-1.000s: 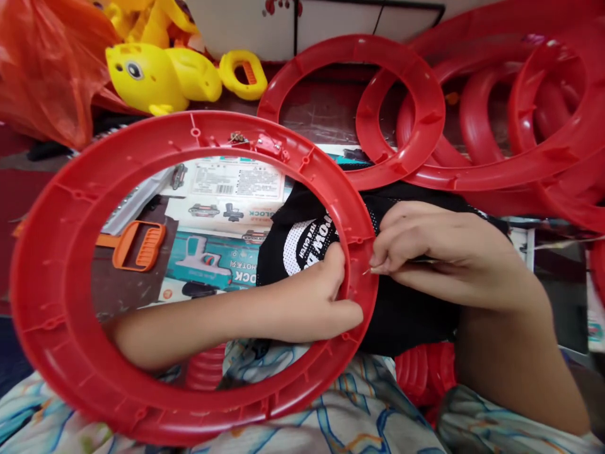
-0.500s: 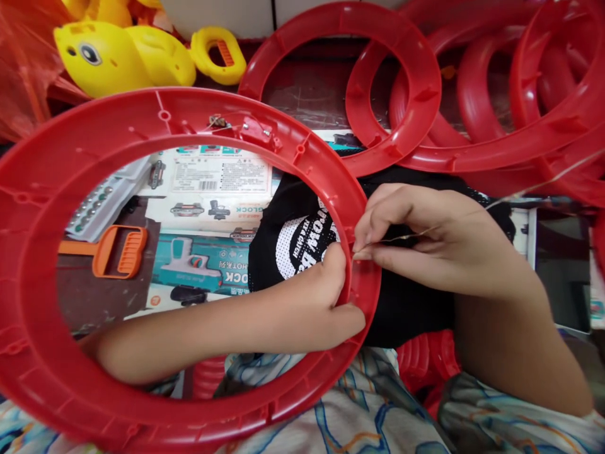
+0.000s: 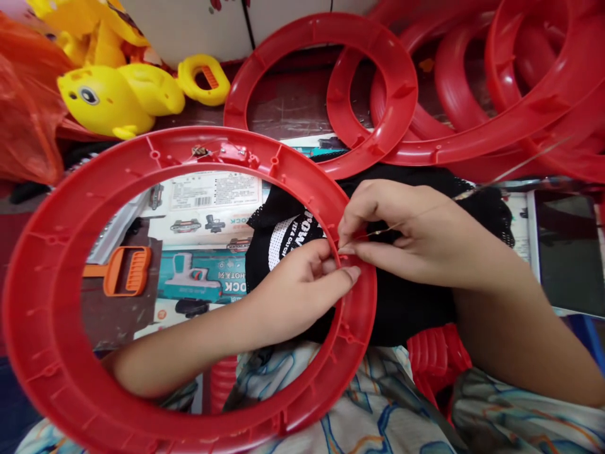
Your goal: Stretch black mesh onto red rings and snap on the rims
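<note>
A large red plastic ring [image 3: 57, 252] lies across my lap, with my left forearm passing through its opening. My left hand [image 3: 302, 290] grips the ring's right inner rim, thumb laid over the top of it. My right hand [image 3: 406, 233] sits just outside that rim and pinches a thin wire [image 3: 515, 165], which runs up to the right. The fingertips of both hands meet at the same spot on the rim. A small fitting with wires [image 3: 227, 151] sits on the ring's top edge.
Several more red rings [image 3: 392, 82] are piled at the back and right. Yellow toy parts [image 3: 118, 101] and an orange bag [image 3: 23, 120] lie at the back left. Printed boxes [image 3: 208, 195], an orange handle [image 3: 127, 271] and a black cloth [image 3: 411, 302] lie beneath the ring.
The ring has shifted slightly down and right in view. My left thumb has moved from the inner wall onto the rim's top. My right hand has drawn in closer to the rim.
</note>
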`<state>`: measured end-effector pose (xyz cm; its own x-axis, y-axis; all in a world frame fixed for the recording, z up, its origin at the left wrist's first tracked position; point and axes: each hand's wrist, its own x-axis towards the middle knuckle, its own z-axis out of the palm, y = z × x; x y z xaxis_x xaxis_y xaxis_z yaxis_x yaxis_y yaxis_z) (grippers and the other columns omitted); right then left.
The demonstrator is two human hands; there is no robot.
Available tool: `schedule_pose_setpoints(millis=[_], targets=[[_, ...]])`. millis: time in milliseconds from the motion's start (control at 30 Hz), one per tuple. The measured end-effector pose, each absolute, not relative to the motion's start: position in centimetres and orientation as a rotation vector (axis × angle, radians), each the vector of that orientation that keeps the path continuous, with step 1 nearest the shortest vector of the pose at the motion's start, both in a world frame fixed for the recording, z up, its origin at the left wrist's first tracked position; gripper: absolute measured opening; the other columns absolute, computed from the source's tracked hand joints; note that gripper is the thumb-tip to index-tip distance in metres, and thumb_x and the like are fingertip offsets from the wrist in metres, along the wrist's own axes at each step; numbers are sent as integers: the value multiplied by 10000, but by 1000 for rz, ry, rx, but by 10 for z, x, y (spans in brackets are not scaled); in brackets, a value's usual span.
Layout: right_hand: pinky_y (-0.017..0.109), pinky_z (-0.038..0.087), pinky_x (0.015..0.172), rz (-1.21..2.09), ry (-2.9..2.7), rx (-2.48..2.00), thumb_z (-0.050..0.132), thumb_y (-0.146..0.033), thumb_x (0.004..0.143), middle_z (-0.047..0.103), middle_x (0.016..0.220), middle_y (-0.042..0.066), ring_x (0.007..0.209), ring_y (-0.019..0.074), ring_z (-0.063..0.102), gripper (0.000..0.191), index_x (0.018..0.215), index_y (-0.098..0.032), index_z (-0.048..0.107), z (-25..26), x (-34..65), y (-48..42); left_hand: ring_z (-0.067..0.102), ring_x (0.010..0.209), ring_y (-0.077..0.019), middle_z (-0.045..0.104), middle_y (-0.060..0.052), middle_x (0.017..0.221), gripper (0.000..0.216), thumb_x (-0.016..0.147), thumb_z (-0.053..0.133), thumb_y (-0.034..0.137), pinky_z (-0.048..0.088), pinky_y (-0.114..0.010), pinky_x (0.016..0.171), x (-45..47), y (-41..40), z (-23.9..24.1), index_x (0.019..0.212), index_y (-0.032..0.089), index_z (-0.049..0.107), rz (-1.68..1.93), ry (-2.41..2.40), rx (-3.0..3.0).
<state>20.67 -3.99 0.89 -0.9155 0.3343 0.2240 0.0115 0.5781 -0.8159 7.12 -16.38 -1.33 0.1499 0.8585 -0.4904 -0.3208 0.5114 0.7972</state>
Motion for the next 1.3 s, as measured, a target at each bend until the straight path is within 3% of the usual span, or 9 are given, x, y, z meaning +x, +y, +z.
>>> schedule_pose_setpoints(millis=[133, 267, 433, 567, 667, 800, 933, 1100, 1300], targets=[[253, 550, 668, 1360, -2264, -312, 661, -43, 774, 696, 853, -41, 739, 117, 667, 255, 918, -252, 639, 5, 207, -43, 494, 642, -82, 517, 57, 738, 123, 844, 568, 140, 424, -191, 597, 69, -167, -11, 944, 200, 529, 939, 1189, 718], [278, 542, 722, 1418, -2086, -359, 724, -188, 832, 702, 851, -27, 785, 126, 660, 74, 835, -255, 694, 5, 208, -43, 549, 699, -104, 556, 47, 805, 225, 874, 558, 140, 460, -205, 619, 64, -171, -5, 1065, 235, 487, 880, 1154, 816], [341, 535, 776, 1344, -2110, -301, 749, -218, 819, 709, 838, -2, 820, 156, 645, 71, 766, -257, 724, 9, 208, -39, 538, 759, -112, 536, 35, 862, 201, 888, 555, 161, 482, -236, 682, 62, -170, -1, 1048, 221, 449, 767, 1130, 893], [364, 550, 937, 1222, -2173, -255, 761, -232, 815, 720, 862, -3, 902, 162, 673, 93, 733, -236, 718, 10, 206, -38, 484, 740, -118, 514, 26, 865, 145, 892, 534, 179, 467, -262, 671, 62, -169, 2, 996, 211, 440, 684, 1147, 990], [377, 526, 1030, 1204, -2157, -306, 784, -203, 766, 709, 1061, 14, 1063, 190, 656, 70, 732, -221, 726, 10, 207, -38, 453, 697, -111, 503, 34, 838, 142, 897, 521, 184, 453, -260, 637, 64, -169, 6, 1002, 217, 431, 622, 1138, 1028], [387, 436, 1165, 1261, -2090, -394, 804, -156, 690, 590, 1378, -7, 1355, 249, 503, 104, 704, -229, 731, 10, 208, -38, 477, 705, -103, 514, 33, 856, 168, 913, 517, 186, 433, -231, 600, 67, -167, 11, 1046, 222, 421, 641, 1066, 1029], [351, 495, 1093, 1393, -2089, -425, 778, -163, 708, 689, 1235, -11, 1296, 236, 568, 84, 702, -232, 730, 9, 209, -37, 454, 638, -82, 490, 50, 769, 142, 937, 530, 213, 382, -178, 512, 71, -165, 13, 1027, 221, 421, 651, 1026, 991], [303, 540, 981, 1390, -2093, -421, 795, -169, 688, 729, 1073, 6, 1212, 217, 612, 90, 704, -226, 726, 6, 210, -34, 591, 769, -110, 597, -3, 854, 152, 898, 616, 197, 533, -209, 676, 78, -163, 3, 998, 179, 504, 888, 958, 811], [294, 566, 881, 1442, -2097, -396, 798, -149, 678, 685, 1186, 35, 1057, 202, 661, 101, 724, -208, 729, 2, 208, -35, 665, 874, -113, 664, 16, 921, 180, 891, 677, 239, 555, -215, 796, 99, -169, -21, 1040, 222, 576, 1409, 932, 606]])
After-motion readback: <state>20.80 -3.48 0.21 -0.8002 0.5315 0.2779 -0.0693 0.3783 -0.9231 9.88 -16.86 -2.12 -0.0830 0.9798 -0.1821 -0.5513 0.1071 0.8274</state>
